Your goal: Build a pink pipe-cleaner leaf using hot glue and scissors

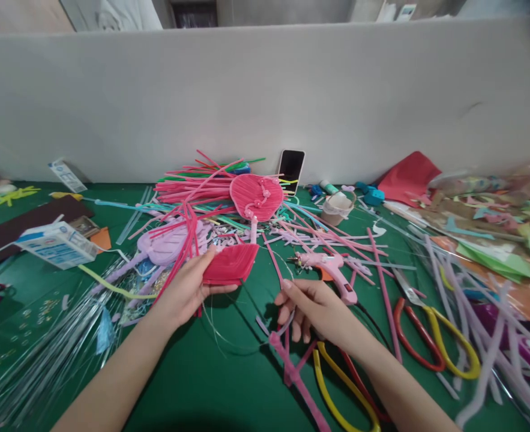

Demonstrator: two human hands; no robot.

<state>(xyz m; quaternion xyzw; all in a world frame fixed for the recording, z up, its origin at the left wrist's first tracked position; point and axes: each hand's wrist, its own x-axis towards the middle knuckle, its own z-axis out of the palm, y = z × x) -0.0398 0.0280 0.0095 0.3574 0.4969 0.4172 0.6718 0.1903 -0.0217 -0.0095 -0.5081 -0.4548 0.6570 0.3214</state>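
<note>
My left hand (186,287) grips a dark pink, flat-sided piece made of fuzzy stems laid side by side (230,264), with the thumb on top and fingers underneath. To its right, my right hand (312,306) is closed in a pinch on a thin clear thread (242,350), which loops faintly over the mat toward the left hand. Its exact ends are hard to make out. Just beyond the held piece is a pink fan shape (252,198) with beaded flowers. Under my right hand, pink fuzzy stems (298,379) lie crossed.
A pink glue gun (330,270) lies right of centre. Scissors with red and yellow handles (436,336) are at the right, and another pair (337,390) is below my right forearm. A phone (290,170) leans against the white partition (265,96). Wires (57,354) lie left.
</note>
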